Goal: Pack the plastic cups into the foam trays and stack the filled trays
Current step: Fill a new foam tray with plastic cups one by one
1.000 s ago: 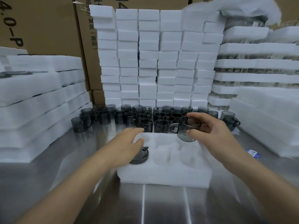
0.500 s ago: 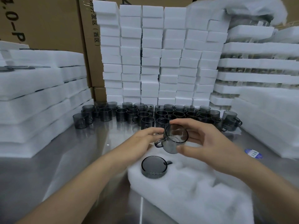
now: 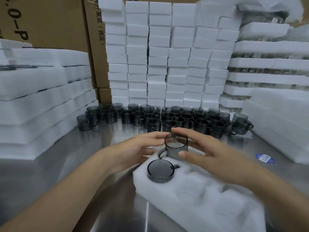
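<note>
From the head view, the right hand [image 3: 209, 156] grips a smoky grey cup [image 3: 176, 146] upright. Its thumb is on the near wall and its fingers curve round the far side, just over the far edge of the foam tray [image 3: 192, 206]. The left hand [image 3: 137, 151] is not gripping: its fingers lie fairly straight, tips touching the cup's rim on the left, above the handle. A second cup [image 3: 160, 171] sits in the pocket at the tray's left corner, handle to the right, close to the edge. The tray lies askew on the steel table [image 3: 75, 173], with bare steel to its left as far as the left foam stack [image 3: 33, 106]. A narrow strip of table separates the hands from the loose cups [image 3: 167, 118] crowded before the foam block wall [image 3: 167, 56]. Another foam stack [image 3: 275, 123] hems in the right side, a blue sticker [image 3: 265, 158] near its foot
</note>
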`<state>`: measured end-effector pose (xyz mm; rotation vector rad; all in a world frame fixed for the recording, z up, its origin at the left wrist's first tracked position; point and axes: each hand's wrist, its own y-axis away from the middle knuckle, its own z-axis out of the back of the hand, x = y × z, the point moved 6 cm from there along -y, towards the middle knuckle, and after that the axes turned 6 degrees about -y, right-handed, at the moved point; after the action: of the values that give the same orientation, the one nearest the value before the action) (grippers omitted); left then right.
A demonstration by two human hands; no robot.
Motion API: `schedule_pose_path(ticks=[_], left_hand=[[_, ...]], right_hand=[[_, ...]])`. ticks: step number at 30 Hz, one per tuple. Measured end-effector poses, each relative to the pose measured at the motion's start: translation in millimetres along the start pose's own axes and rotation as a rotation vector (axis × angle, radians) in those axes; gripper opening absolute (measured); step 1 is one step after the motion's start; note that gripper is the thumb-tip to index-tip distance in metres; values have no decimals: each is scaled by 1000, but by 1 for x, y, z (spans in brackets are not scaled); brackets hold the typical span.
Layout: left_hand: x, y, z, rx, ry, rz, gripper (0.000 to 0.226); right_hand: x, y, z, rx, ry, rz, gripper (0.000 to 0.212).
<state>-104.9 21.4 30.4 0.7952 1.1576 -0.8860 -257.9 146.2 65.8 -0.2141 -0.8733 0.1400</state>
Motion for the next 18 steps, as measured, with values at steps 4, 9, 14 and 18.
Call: schedule_pose_path(ticks=[4, 9, 14, 18], left_hand=[[0, 0, 1, -3, -7, -14, 57], [1, -2, 3, -62, -82, -23, 59], [2, -3, 3, -96, -147, -30, 54], [5, -4, -1, -89, -172, -13, 54]], right_hand=[[1, -1, 0, 4, 52, 8, 59], [-4, 2, 7, 16, 162, -16, 46], [-12, -4, 4, 10, 38, -89, 38], [-21, -2, 4, 86, 1, -195, 39]])
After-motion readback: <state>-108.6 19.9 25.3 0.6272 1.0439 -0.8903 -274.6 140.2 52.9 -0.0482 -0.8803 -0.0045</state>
